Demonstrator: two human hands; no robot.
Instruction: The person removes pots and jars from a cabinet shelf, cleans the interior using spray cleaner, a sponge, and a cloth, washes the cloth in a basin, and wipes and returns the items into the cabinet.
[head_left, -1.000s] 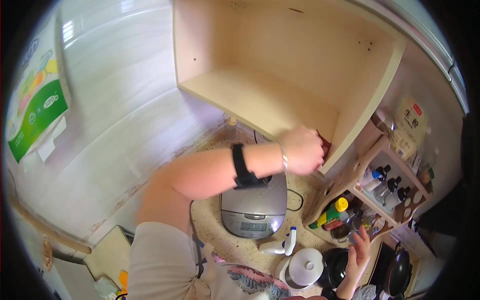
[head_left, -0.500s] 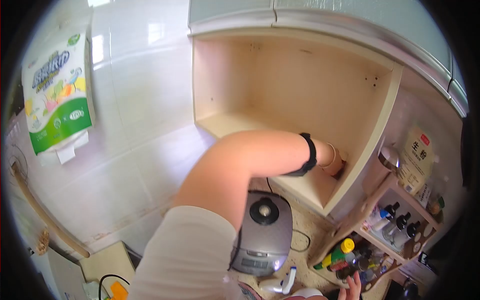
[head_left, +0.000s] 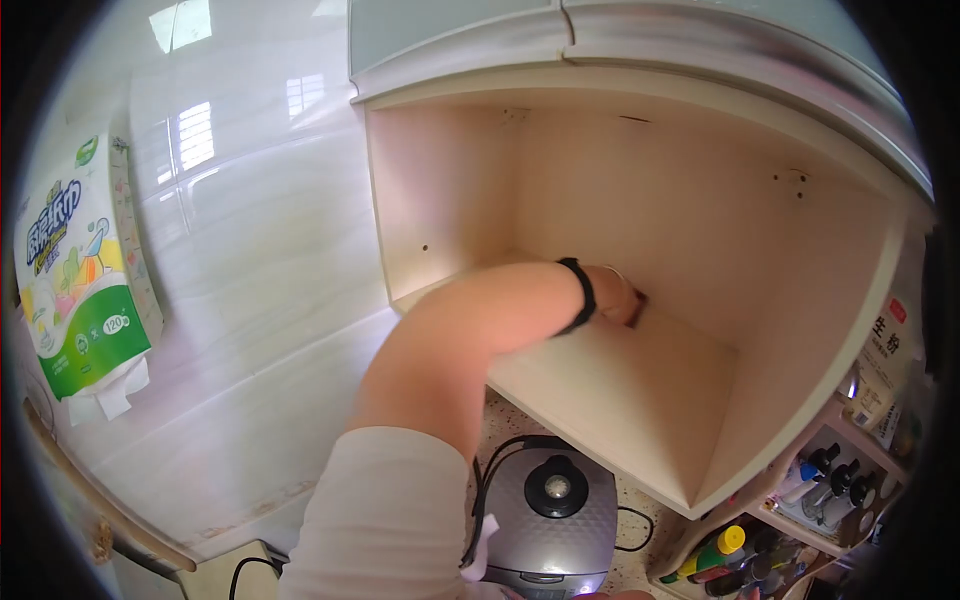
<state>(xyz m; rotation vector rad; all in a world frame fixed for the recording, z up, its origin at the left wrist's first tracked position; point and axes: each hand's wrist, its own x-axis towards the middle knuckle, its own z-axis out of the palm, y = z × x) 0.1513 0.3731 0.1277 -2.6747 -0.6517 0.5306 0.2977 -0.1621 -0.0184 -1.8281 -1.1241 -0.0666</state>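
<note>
My left arm, with a light sleeve and a black wristband (head_left: 577, 297), reaches into an open pale wooden cabinet (head_left: 700, 220). My left hand (head_left: 622, 298) is low at the back, against the cabinet's floor board (head_left: 640, 385) near the back wall. Its fingers are mostly turned away and look closed around a small dark reddish-brown thing (head_left: 639, 308), too hidden to name. Below the cabinet stands a grey rice cooker (head_left: 545, 510) with a black round lid vent. A skin-coloured sliver shows at the bottom edge; my right hand cannot be made out there.
A kitchen-paper pack (head_left: 85, 290) hangs on the white tiled wall at left. At lower right, a wooden rack (head_left: 790, 535) holds several bottles, one with a yellow cap (head_left: 731, 540). A starch bag (head_left: 882, 350) hangs beside the cabinet.
My left hand has moved from the cabinet's front right corner leftward and deeper, toward the back. The view has shifted, and my right fingers have dropped out of the lower right.
</note>
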